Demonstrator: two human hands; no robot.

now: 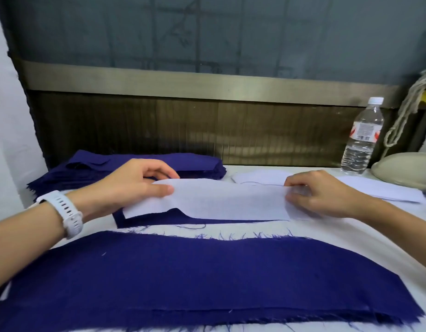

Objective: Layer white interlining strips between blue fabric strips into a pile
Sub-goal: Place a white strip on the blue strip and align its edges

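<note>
A broad blue fabric strip [183, 279] lies nearest. Just beyond it, the white interlining strip [219, 200] is pinched at its ends by the left hand [125, 185] and right hand [320, 192], over a second blue strip [159, 218] — edges are best squared before release. Far right, a capped water bottle [362, 140] is partly filled.

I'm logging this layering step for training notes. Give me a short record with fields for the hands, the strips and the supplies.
left hand: pinches the white interlining strip at its left end
right hand: holds its right end
beneath: blue fabric strip, showing along the near edge
near pile: blue fabric on top
supplies: blue stack far left; white stack right
other: water bottle upright, far right
</note>
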